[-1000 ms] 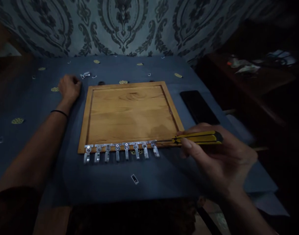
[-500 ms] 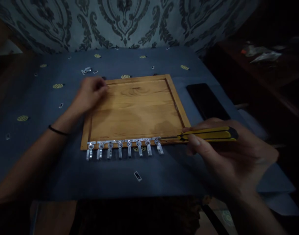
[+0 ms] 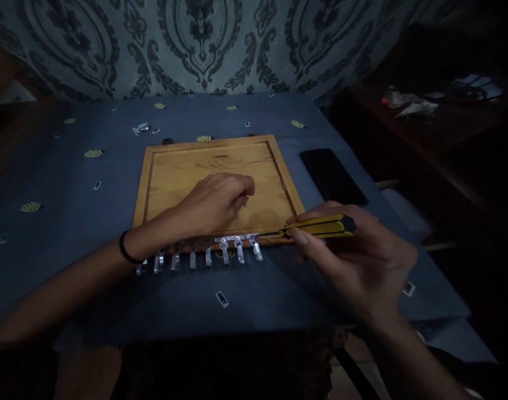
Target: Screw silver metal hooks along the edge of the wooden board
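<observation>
A framed wooden board [image 3: 212, 161] lies on the cloth-covered table, with a row of several metal hooks [image 3: 239, 253] along its near edge. My right hand [image 3: 362, 261] grips a yellow-and-black screwdriver [image 3: 320, 226], its shaft pointing left to the rightmost hook. Over the middle of the board is my left hand [image 3: 214, 203], fingers curled in a pinch. A tiny thing shows at its fingertips, too small to name. My left wrist and forearm hide part of the leftmost hooks.
A black phone [image 3: 332, 175] rests right of the board. Loose metal pieces [image 3: 141, 129] lie on the blue tablecloth [image 3: 112, 211] beyond the board's far left corner. Crumpled plastic [image 3: 412, 104] sits on a dark surface at the right.
My left hand has moved from the board's far left corner towards me and right, over its middle. My right hand still holds the screwdriver by the rightmost hook. The view has shifted slightly.
</observation>
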